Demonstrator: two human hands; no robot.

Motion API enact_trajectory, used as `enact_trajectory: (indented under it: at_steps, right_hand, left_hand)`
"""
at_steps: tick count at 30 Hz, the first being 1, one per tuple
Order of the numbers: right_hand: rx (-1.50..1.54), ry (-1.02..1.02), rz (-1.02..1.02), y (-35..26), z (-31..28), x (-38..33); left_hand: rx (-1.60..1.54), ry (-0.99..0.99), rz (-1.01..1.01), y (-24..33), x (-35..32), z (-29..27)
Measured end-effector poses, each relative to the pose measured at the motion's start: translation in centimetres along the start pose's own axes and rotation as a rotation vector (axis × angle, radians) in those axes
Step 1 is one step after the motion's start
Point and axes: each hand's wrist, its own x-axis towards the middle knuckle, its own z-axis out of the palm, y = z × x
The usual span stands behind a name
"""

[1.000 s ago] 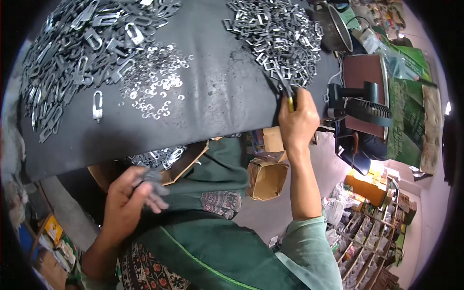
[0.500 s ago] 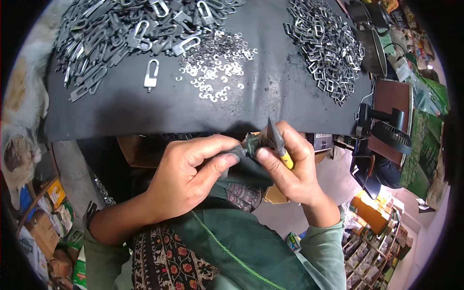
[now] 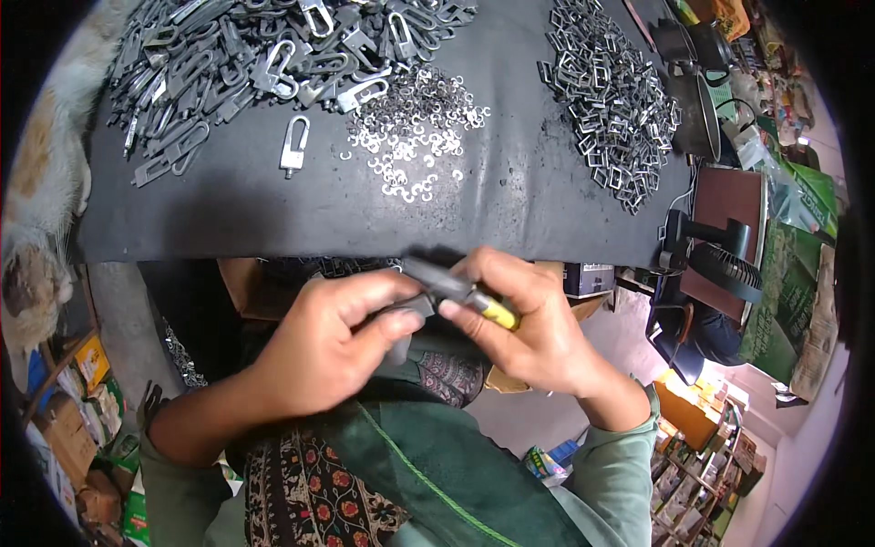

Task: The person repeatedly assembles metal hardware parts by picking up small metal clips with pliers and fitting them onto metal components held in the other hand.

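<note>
pliers (image 3: 456,292) | both hands | axis upper-left to lower-right | yellow handle lower-right

Even daylight, soft shadows — fisheye bending, dark vignetted rim

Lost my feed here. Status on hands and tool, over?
Left hand pinching a small metal part. Right hand gripping yellow-handled pliers at that part. Both just off the table edge, nothing between them.
</note>
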Motion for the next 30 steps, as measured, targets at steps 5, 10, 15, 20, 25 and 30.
enact_trajectory:
  at_steps: [5, 10, 15, 20, 25, 30]
  right_hand:
    - [-0.883, 0.288, -0.041, -1.0, -1.2, 0.6]
    - [-1.184, 0.409, -0.107, -0.1, 0.0, 1.3]
    - [-1.261, 0.409, -0.019, 0.0, -0.9, 0.7]
    - [-1.202, 0.366, -0.009, -0.3, -1.4, 0.9]
    - [-1.149, 0.300, 0.072, -1.0, -1.4, 1.2]
    - [-1.177, 0.340, -0.029, -1.0, -1.8, 1.1]
  left_hand:
    - [-0.288, -0.148, -0.238, -1.5, -1.1, -1.6]
    - [-0.248, -0.193, -0.107, -2.4, -1.4, -1.1]
    - [0.027, -0.076, 0.276, -3.4, -0.9, -1.0]
    - [-0.026, -0.085, 0.130, -3.1, -1.2, -0.8]
    - [-0.069, -0.119, 0.062, -3.1, -1.3, -1.0]
    - [-0.084, -0.094, 0.073, -3.4, -1.3, -1.0]
